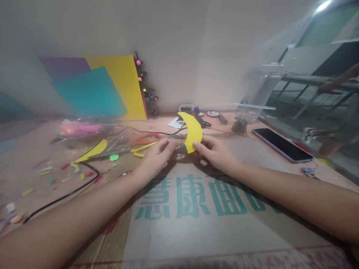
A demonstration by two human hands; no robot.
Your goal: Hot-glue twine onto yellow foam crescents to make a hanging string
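A yellow paper crescent moon [194, 129] stands roughly upright above the table, its curved outer side toward the right. My right hand [215, 150] pinches its lower end between thumb and fingers. My left hand [164, 152] is closed just left of it, thumb against fingertips. A small grey piece [181, 149] shows between the left fingertips and the crescent; its kind is unclear. Beneath both hands lies a whitish printed sheet [168, 235] with large green characters. Orange-handled scissors [147, 139] lie beyond my left hand.
Yellow paper scrap [94, 151], black cable [64, 195] and many small coloured bits cover the left side. Coloured sheets [86, 91] lean on the wall. A phone [282, 145] lies at right, near a clear plastic container [259, 97]. Another person's arm [338, 80] shows far right.
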